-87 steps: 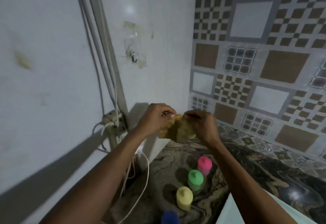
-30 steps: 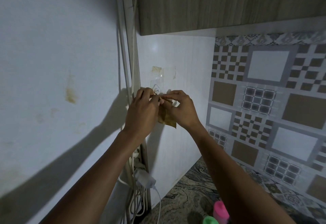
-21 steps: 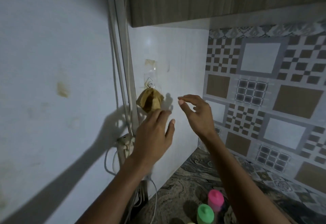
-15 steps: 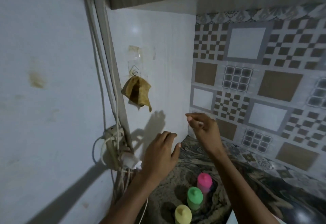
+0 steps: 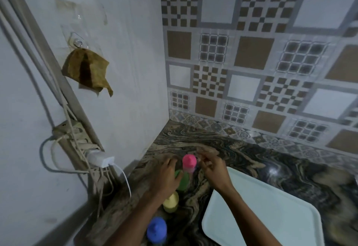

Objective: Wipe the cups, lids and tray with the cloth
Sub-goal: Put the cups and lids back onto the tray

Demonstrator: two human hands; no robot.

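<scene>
left grip [image 5: 166, 176] beside pink cup [image 5: 189, 163] on marbled counter [image 5: 251, 160]

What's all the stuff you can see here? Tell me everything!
cups: 4, lidded, in a row on the counter: pink cup farthest, green cup, yellow cup, blue cup nearest
tray: 1, pale mint, on the counter right of the cups
hook: 1, clear, on the white wall
cloth: 1, yellow-brown, hanging from the hook
charger: 1, white, plugged in at left
tiles: many, brown, white, grey, back wall
counter: 1, dark marbled
left hand: 1, over the green cup
right hand: 1, beside the pink cup
</scene>
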